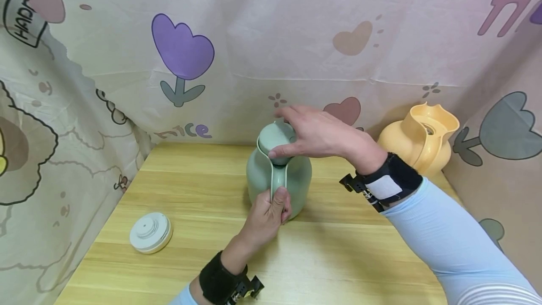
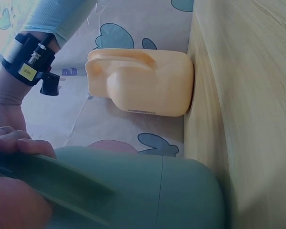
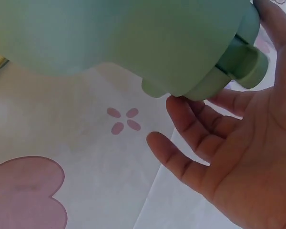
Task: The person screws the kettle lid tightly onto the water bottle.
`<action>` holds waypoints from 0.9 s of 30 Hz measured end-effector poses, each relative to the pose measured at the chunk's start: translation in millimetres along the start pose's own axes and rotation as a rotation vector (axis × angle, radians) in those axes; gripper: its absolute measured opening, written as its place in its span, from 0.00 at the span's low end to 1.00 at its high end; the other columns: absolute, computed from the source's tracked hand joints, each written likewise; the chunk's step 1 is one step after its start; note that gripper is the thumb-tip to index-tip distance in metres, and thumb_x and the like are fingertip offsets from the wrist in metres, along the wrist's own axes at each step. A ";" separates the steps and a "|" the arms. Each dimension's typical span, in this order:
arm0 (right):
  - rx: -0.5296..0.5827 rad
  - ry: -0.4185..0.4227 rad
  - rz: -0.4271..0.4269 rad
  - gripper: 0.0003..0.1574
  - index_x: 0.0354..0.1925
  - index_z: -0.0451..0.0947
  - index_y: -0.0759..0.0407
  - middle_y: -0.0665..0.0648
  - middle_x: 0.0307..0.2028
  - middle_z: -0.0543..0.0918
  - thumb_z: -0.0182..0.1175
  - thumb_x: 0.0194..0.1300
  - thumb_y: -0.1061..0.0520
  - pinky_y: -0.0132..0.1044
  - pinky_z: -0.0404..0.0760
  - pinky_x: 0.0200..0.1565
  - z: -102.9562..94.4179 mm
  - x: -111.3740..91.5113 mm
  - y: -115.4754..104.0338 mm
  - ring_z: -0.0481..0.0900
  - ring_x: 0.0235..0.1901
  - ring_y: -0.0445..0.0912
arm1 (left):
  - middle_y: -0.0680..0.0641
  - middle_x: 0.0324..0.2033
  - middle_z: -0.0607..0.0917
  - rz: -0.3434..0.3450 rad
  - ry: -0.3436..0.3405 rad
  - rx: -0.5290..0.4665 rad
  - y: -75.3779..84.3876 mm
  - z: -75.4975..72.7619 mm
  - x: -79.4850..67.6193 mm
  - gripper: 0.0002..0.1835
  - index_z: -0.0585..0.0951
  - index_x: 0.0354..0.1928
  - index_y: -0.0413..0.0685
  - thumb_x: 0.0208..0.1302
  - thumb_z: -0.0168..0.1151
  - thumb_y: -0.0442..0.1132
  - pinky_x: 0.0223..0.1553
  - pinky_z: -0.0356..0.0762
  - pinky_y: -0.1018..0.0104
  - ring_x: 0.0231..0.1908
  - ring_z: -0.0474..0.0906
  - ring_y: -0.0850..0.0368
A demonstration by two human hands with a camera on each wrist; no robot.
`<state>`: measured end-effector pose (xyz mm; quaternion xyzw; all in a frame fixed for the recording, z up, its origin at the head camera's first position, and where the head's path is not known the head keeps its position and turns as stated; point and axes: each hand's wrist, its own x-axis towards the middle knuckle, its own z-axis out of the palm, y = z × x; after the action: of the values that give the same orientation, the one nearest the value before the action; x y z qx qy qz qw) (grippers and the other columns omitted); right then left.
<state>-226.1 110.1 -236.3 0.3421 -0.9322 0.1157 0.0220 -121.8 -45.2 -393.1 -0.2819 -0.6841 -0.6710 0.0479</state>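
A pale green jug (image 1: 299, 185) stands upright near the back of the wooden table. My left hand (image 1: 263, 220) grips its handle (image 1: 278, 178), thumb uppermost; the left wrist view shows the fingers wrapped around that handle. Over the jug's mouth, my right hand (image 1: 317, 132) spans the round green lid (image 1: 273, 141), thumb on the near side and fingers at the far side. From the right wrist view, fingertips (image 3: 175, 105) meet the rim area beside a small projecting tab (image 3: 252, 69). The lid sits in the jug's opening.
A yellow jug (image 1: 391, 142) with a wavy open rim stands at the back right, against the patterned cloth (image 1: 262, 60). On the left of the table (image 1: 203, 192) lies a round white stopper (image 1: 149, 235).
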 end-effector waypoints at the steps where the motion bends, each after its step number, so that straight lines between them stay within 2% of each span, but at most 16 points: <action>1: -0.009 0.004 0.008 0.61 0.66 0.62 0.44 0.50 0.60 0.71 0.53 0.43 0.12 0.48 0.75 0.51 0.5 0.2 -0.5 0.70 0.55 0.44 | 0.45 0.14 0.68 0.000 0.000 -0.002 -0.1 -0.1 -0.1 0.23 0.67 0.23 0.43 0.79 0.34 0.41 0.17 0.65 0.69 0.16 0.64 0.59; 4: -0.005 0.001 -0.009 0.61 0.67 0.62 0.44 0.51 0.60 0.70 0.55 0.44 0.14 0.48 0.75 0.51 1.0 0.4 -0.9 0.69 0.56 0.44 | 0.46 0.14 0.68 0.002 0.000 -0.003 -0.4 -0.7 -0.2 0.23 0.66 0.23 0.43 0.79 0.33 0.41 0.17 0.65 0.69 0.16 0.64 0.60; 7: 0.019 -0.012 -0.070 0.54 0.68 0.61 0.47 0.51 0.61 0.70 0.60 0.51 0.23 0.44 0.74 0.51 0.3 0.8 -1.4 0.67 0.55 0.43 | 0.46 0.14 0.68 0.007 -0.003 -0.005 -0.5 -1.4 -0.1 0.23 0.67 0.23 0.43 0.79 0.33 0.41 0.18 0.65 0.70 0.16 0.64 0.59; 11: 0.026 -0.031 -0.120 0.47 0.68 0.61 0.48 0.47 0.59 0.71 0.61 0.55 0.36 0.40 0.74 0.48 -1.2 1.8 -2.7 0.66 0.52 0.42 | 0.45 0.14 0.68 0.005 -0.006 -0.009 0.3 -2.4 -0.4 0.23 0.67 0.23 0.43 0.79 0.33 0.40 0.18 0.65 0.70 0.16 0.64 0.59; 15: 0.008 -0.020 -0.076 0.47 0.67 0.63 0.46 0.47 0.56 0.73 0.61 0.54 0.31 0.40 0.75 0.45 -1.2 3.4 -4.4 0.69 0.50 0.42 | 0.45 0.14 0.68 0.000 -0.005 -0.014 0.7 -2.6 -1.0 0.23 0.66 0.23 0.43 0.79 0.33 0.41 0.18 0.65 0.69 0.16 0.64 0.59; 22: -0.017 -0.005 0.025 0.59 0.65 0.64 0.46 0.50 0.55 0.74 0.54 0.45 0.14 0.47 0.76 0.46 -0.4 4.7 -5.6 0.71 0.51 0.44 | 0.46 0.14 0.68 -0.003 -0.007 -0.011 0.5 -3.2 -1.3 0.23 0.67 0.23 0.43 0.79 0.33 0.41 0.17 0.65 0.69 0.16 0.64 0.59; 25: -0.015 -0.009 0.017 0.61 0.66 0.62 0.46 0.52 0.59 0.72 0.55 0.44 0.14 0.48 0.75 0.49 -0.6 5.2 -5.9 0.70 0.54 0.45 | 0.46 0.14 0.68 -0.006 -0.007 -0.011 0.5 -3.5 -1.1 0.23 0.66 0.23 0.43 0.79 0.33 0.41 0.17 0.65 0.69 0.16 0.64 0.59; 27: -0.001 -0.017 -0.007 0.59 0.68 0.61 0.46 0.52 0.60 0.71 0.58 0.47 0.18 0.46 0.75 0.50 -1.2 5.6 -6.5 0.69 0.55 0.44 | 0.46 0.14 0.68 -0.003 -0.008 -0.013 0.6 -3.6 -1.0 0.23 0.66 0.23 0.43 0.79 0.33 0.41 0.17 0.65 0.69 0.16 0.64 0.59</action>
<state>-226.2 102.0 -233.1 0.3466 -0.9312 0.1122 0.0148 -121.8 -49.0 -392.6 -0.2838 -0.6805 -0.6743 0.0422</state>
